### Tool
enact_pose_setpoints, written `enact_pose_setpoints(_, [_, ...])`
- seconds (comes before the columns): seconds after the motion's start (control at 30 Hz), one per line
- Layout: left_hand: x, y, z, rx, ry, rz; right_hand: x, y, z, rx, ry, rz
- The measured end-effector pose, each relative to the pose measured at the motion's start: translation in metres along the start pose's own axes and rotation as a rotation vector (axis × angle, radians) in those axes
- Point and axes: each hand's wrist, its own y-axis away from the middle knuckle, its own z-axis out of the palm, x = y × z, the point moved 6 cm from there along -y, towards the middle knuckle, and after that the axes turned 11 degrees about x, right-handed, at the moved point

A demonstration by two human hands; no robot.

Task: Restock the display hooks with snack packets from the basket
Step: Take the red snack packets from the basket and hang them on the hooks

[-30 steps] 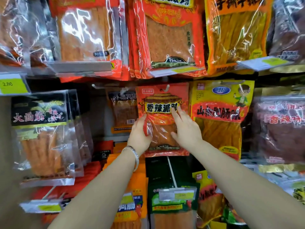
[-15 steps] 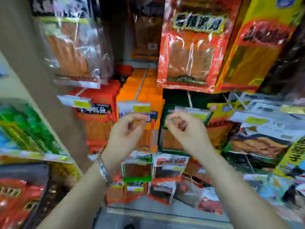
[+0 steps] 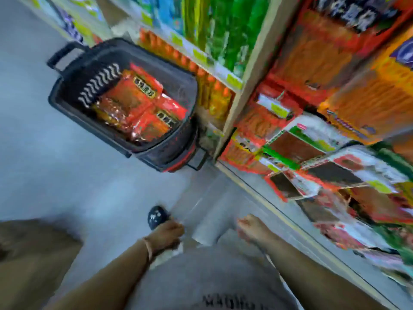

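A dark shopping basket stands on the floor at the upper left, beside the shelving. Several red snack packets lie inside it. Hanging packets on display hooks fill the right side, blurred by motion. My left hand hangs low in front of my body with loosely curled fingers and holds nothing. My right hand hangs beside it, also without anything in it. Both hands are well below and to the right of the basket, apart from it and from the hooks.
A beige shelf upright separates the hook display from shelves of green and orange goods. Grey floor lies between me and the basket. My dark shoe shows just above my left hand.
Both hands let go of the red packet hung on the hook and dropped down to my body. My view swung from the display down and left to the floor and basket.
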Motion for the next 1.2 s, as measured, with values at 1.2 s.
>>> enact_pose_setpoints(1.2, [0.143, -0.276, -0.345, 0.294, 0.241, 0.053, -0.342, -0.310, 0.104, 0.067, -0.834, 0.702])
